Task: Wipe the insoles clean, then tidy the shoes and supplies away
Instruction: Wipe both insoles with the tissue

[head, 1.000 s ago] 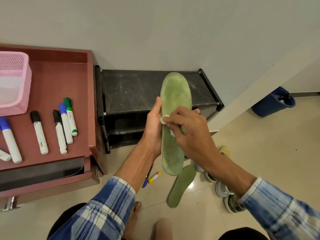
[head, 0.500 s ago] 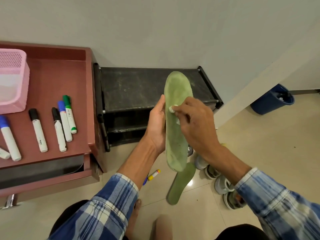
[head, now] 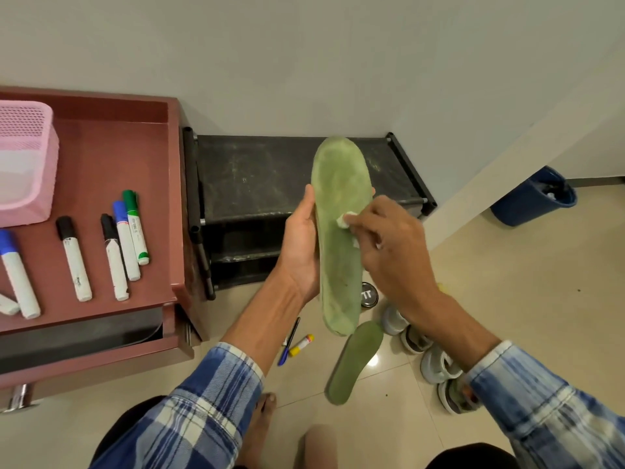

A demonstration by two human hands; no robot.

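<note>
Left hand grips insole edge — right hand pinches wipe mid-sole.

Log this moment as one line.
step: wiping insole | left hand: holds insole | right hand: pinches white wipe against it | second insole: on floor | shoes: on floor

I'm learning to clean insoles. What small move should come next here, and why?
Probably drag the wipe down toward the heel. The right hand pinches it against the middle of the insole, which the left hand holds upright, and the lower half shows dark specks and smudges.
</note>
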